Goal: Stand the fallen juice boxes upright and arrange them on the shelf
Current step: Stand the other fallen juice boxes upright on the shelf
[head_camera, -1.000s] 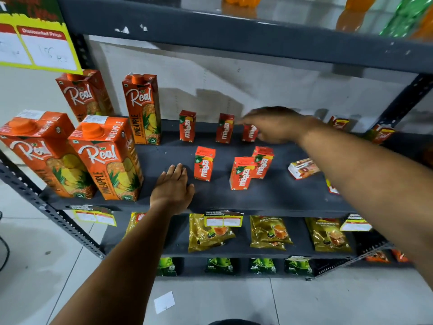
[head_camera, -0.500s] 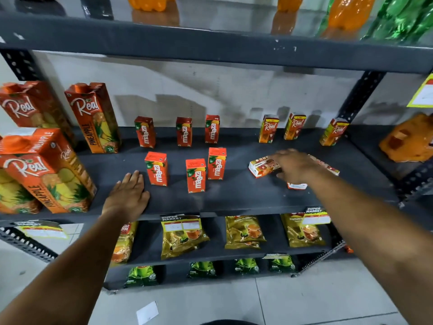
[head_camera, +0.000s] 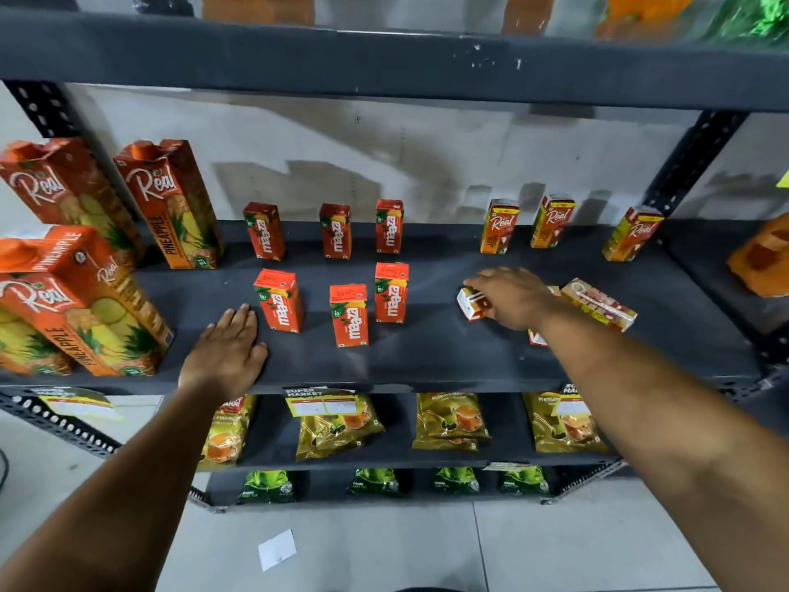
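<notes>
We rest our left hand (head_camera: 228, 350) flat near the shelf's (head_camera: 427, 361) front edge, fingers together. Our right hand (head_camera: 514, 299) covers a fallen juice box (head_camera: 471, 303) toward the right side, fingers curled over it; whether they grip it we cannot tell. Another fallen box (head_camera: 597, 303) lies just right. Six small red boxes (head_camera: 348, 314) stand upright mid-shelf.

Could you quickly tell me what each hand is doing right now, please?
Left hand: open, flat on the shelf, holding nothing.
Right hand: closing on a fallen juice box; firm grip cannot be told.
</notes>
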The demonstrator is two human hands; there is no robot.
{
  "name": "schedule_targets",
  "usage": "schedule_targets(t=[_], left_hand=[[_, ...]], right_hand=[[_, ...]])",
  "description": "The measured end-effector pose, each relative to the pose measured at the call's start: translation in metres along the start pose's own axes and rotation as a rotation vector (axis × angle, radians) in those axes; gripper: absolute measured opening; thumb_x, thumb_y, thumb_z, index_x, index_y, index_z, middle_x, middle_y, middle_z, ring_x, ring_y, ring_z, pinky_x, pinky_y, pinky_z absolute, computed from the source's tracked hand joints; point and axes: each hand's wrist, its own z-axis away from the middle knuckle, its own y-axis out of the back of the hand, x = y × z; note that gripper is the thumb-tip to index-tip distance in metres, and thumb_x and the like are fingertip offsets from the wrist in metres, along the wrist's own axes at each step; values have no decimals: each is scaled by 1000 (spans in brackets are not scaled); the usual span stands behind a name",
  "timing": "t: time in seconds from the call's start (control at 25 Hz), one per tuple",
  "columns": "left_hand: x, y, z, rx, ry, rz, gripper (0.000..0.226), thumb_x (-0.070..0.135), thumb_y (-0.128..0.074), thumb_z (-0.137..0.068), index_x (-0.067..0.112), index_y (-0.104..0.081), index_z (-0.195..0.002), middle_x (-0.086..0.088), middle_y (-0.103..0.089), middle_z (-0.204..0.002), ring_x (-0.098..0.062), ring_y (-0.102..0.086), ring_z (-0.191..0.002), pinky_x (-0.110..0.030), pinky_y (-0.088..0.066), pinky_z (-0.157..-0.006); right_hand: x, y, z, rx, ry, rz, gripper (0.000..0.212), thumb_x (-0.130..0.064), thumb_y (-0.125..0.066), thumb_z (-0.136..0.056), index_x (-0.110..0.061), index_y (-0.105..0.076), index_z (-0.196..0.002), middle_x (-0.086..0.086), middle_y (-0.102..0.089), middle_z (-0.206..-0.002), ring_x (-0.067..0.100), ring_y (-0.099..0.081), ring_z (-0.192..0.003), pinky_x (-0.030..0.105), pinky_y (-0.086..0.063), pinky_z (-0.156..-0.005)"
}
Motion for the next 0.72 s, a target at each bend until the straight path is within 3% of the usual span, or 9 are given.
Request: schedule_targets(t=[0.12,0.28,0.56,0.64,0.72], left_hand=[[-1,0,0,3,1,-6,62,37,-30,-98,8,-16,-152,-7,-10,-163,-24,-8,-149,-40,-8,-119],[0,0,1,18,-5,8,62,36,-32,-98,8,-18,-151,-8,-12,-162,-24,-9,-149,-41,-9,-119],[2,2,2,13,-12,5,62,37,-29,-99,8,-16,-152,-9,-11,-162,-25,-9,-149,-41,-9,-119],[2,2,2,19,-11,9,62,37,-29,-98,7,-16,-152,-9,-12,-162,-26,-10,-149,-42,-11,-119],[2,2,3,19,-14,7,63,37,-29,-98,7,-17,-152,-9,-12,-162,-26,-11,-149,-42,-11,-119]], right_hand=[[10,11,4,167,-160,-277,66,-33,-74,-73,-26,-46,-133,6,-56,-131,28,-55,-115,39,-46,-89],[9,12,16,419,-488,-689,61,-30,-85,-58,-21,-56,-111,6,-65,-113,20,-61,-97,28,-44,-79],[-14,11,24,397,-667,-695,87,-57,-79,-61,-12,-45,-127,15,-50,-128,31,-55,-112,35,-44,-87],[-12,21,22,343,-678,-630,82,-65,-71,-63,-11,-50,-121,15,-55,-123,31,-58,-107,34,-43,-81],[-5,34,18,181,-638,-546,66,-58,-73,-66,-11,-59,-109,11,-63,-112,28,-61,-98,33,-48,-78]])
